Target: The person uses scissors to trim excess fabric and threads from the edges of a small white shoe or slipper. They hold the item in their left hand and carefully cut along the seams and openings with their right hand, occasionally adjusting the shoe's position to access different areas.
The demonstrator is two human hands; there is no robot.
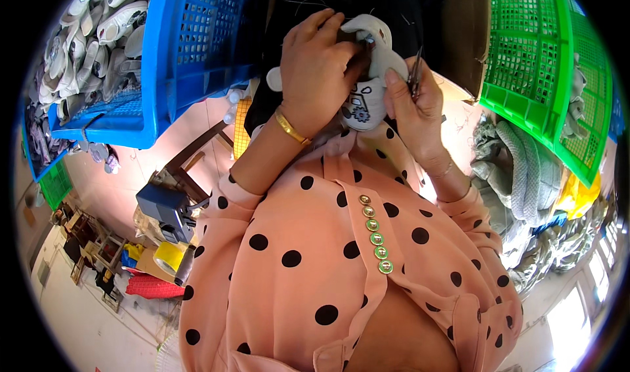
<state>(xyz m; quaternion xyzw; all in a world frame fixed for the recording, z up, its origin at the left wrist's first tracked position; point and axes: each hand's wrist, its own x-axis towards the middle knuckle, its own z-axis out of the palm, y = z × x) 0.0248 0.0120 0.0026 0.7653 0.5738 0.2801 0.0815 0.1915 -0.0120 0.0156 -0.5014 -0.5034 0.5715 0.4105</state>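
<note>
In front of my lap is a small white fabric shoe upper (pixel 369 112) with a dark printed design. My left hand (pixel 315 70), a gold bracelet on its wrist, is bent over the shoe, its fingers closed on it near the opening. My right hand (pixel 415 109) pinches the shoe's right edge between thumb and fingers. That same hand also holds slim metal snips (pixel 415 73), their points upward. A rounded white piece (pixel 274 78) shows left of my left hand; whether it belongs to the same shoe I cannot tell. The left fingertips are partly hidden.
A blue crate (pixel 149 76) holding many white shoes (pixel 121 22) stands at the left. At the right are a green crate (pixel 528 50), a brown cardboard box (pixel 467 37) and grey padded bundles (pixel 518 168). A wooden stool, a dark blue device (pixel 164 208) and yellow tape (pixel 169 257) lie lower left.
</note>
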